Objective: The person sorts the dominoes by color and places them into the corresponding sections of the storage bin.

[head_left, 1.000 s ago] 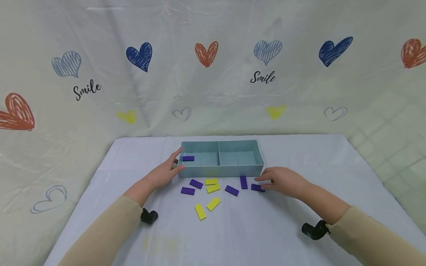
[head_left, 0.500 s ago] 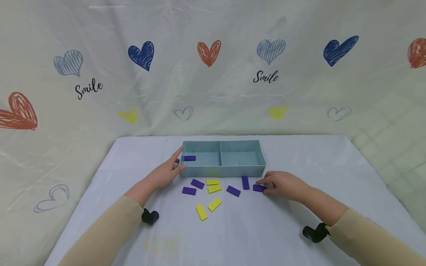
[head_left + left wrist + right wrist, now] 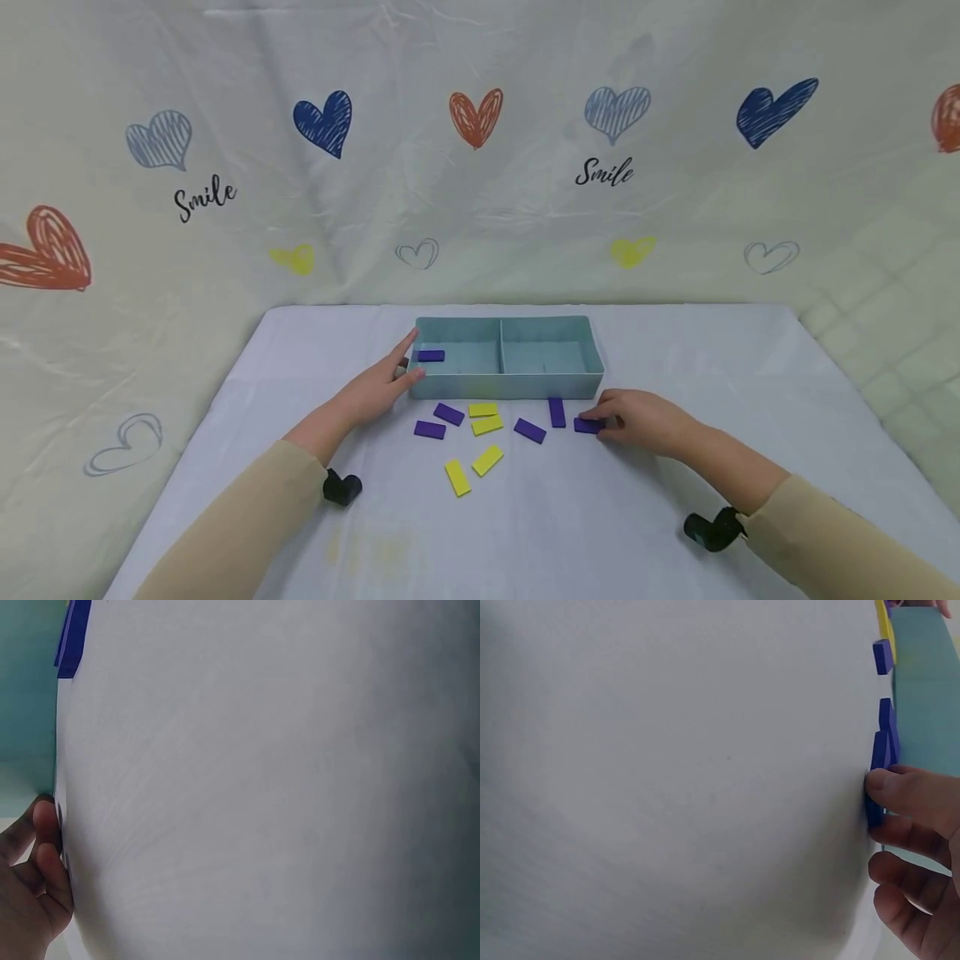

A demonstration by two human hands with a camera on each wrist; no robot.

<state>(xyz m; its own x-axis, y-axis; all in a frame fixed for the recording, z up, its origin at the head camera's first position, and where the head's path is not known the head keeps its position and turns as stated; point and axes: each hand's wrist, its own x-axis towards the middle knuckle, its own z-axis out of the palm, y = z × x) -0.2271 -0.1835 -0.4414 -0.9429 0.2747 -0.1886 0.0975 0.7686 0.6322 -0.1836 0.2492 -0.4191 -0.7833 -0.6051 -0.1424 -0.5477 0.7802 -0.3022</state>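
A pale teal box [image 3: 506, 387] with two compartments stands at the far side of the table. My left hand [image 3: 372, 392] holds its left end, thumb at the front corner and index finger reaching to the back corner. One purple block [image 3: 431, 356] lies inside the left compartment. Just off the box's front right corner, my right hand [image 3: 643, 421] pinches a flat rectangular purple block [image 3: 588, 426] between thumb and fingers. In the right wrist view the thumb presses against that block [image 3: 874, 811], with the other fingers bent below. Another purple block [image 3: 557, 412] lies close to its left.
Several yellow blocks [image 3: 487, 460] and purple blocks [image 3: 430, 429] are scattered on the white tablecloth [image 3: 570, 533] in front of the box. A thin divider [image 3: 501, 346] splits the box. A curtain printed with hearts [image 3: 477, 117] hangs behind the table.
My right hand has lowered slightly, and its thumb and fingers have closed in on the purple block. My left hand stays at the box. The whole head view has shifted a little.
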